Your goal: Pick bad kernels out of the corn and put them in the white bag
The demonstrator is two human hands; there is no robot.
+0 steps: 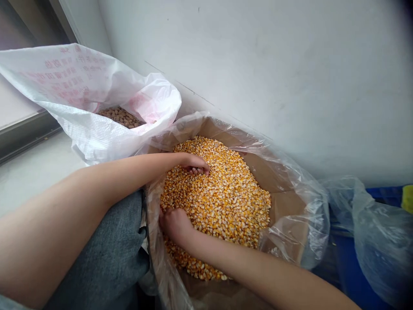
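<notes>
Loose yellow-orange corn kernels (222,193) lie heaped in a cardboard box (285,219) lined with clear plastic (309,193). My left hand (196,164) reaches in over the back left part of the heap, palm down, its fingers curled inward close to the kernels. Whatever is inside those fingers is hidden. Lower down, my right hand (176,224) is closed against the box's left side, low at the edge of the corn and beside the liner. Its fingertips are turned away, so what they hold cannot be seen.
A white woven sack (100,125) with brown, almond-like pieces (121,116) stands open at the back left. The white wall (258,64) rises behind the box. Blue containers (351,258) partly covered by clear plastic are on the right. My jeans-covered leg (106,254) is at left.
</notes>
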